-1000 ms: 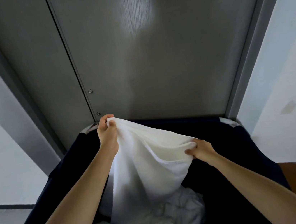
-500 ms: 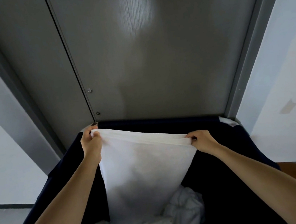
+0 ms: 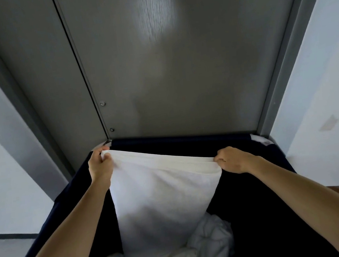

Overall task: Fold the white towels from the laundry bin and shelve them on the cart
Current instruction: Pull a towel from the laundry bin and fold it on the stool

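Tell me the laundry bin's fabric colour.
The laundry bin is dark navy blue, shown best in the head view.

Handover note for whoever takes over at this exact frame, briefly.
Left hand pinches the top left corner of the white towel; right hand pinches the top right corner.
The towel hangs stretched between them over the dark laundry bin, lower end down among the crumpled towels inside.
Done: one towel lifted and spread.
Left: fold it, shelve it on the cart (not in view), repeat.
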